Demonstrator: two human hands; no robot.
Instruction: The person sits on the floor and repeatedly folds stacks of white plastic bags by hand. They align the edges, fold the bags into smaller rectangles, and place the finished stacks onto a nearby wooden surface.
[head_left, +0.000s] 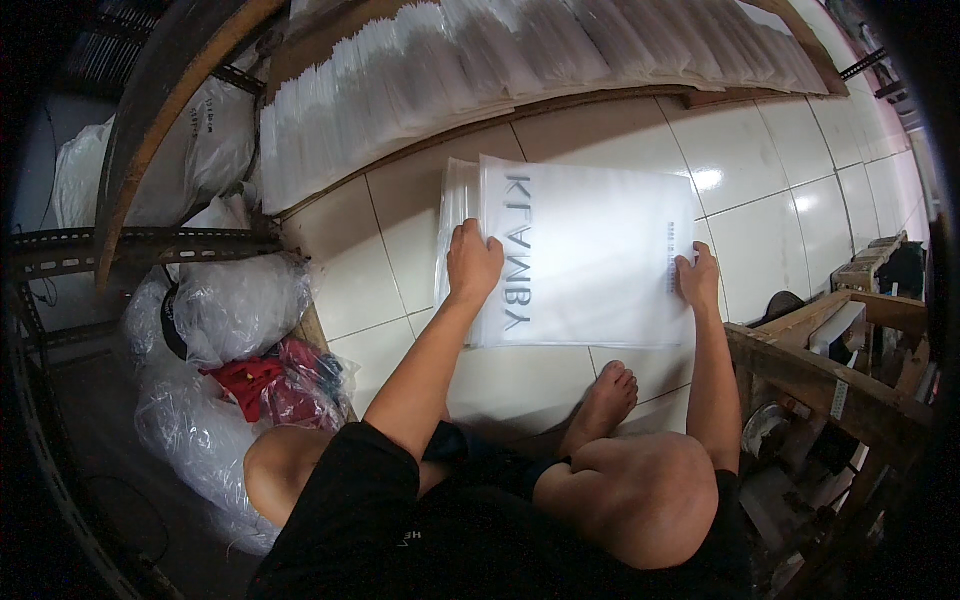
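This looks like a small packing workshop or storeroom. Long rows of white flat bags (pixel 520 60) lie overlapped on a wooden shelf (pixel 600 100), clear plastic sacks (pixel 235 310) of goods pile up beside a metal rack (pixel 140 245), and rough wooden frames (pixel 830 375) stand on the white tiled floor (pixel 780 170).

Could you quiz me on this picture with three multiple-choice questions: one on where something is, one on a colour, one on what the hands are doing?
1. Where does the frosted plastic bag lie?
A on the white tiled floor
B on a chair
C on a shelf

2. What colour is the cloth in the clear bag at the person's left?
A blue
B red
C yellow

3. How are the left hand and right hand?
A raised in the air
B clasped together
C pressed flat on the bag

Answers: A, tiles surround the bag; B, red shows through the plastic; C, both palms rest on it.
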